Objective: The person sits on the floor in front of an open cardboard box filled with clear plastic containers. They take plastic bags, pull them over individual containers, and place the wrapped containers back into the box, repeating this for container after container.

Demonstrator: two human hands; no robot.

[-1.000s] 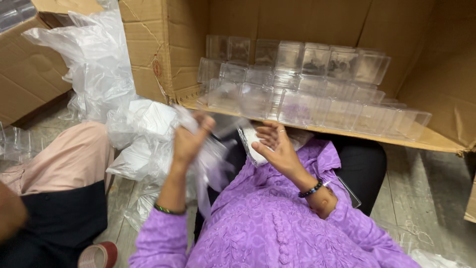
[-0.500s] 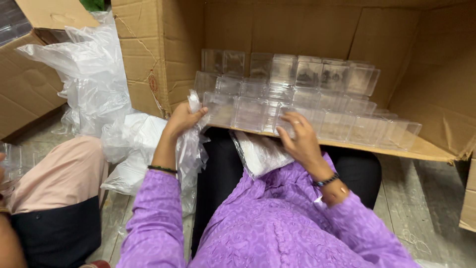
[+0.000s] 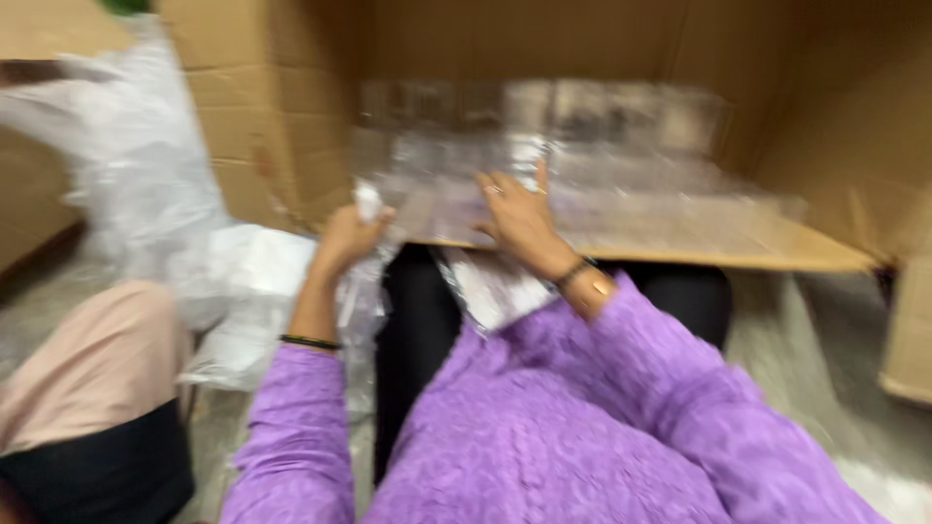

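Clear boxes (image 3: 621,165) under right hand (image 3: 515,209)

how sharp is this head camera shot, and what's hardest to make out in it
Head view: the whole frame is smeared by motion blur. The clear plastic containers in the cardboard box melt into pale streaks; their edges cannot be counted. The left hand gripping a crumpled clear plastic bag and the right hand at the containers are soft but readable. Lighting is warm and even, without hard shadows.
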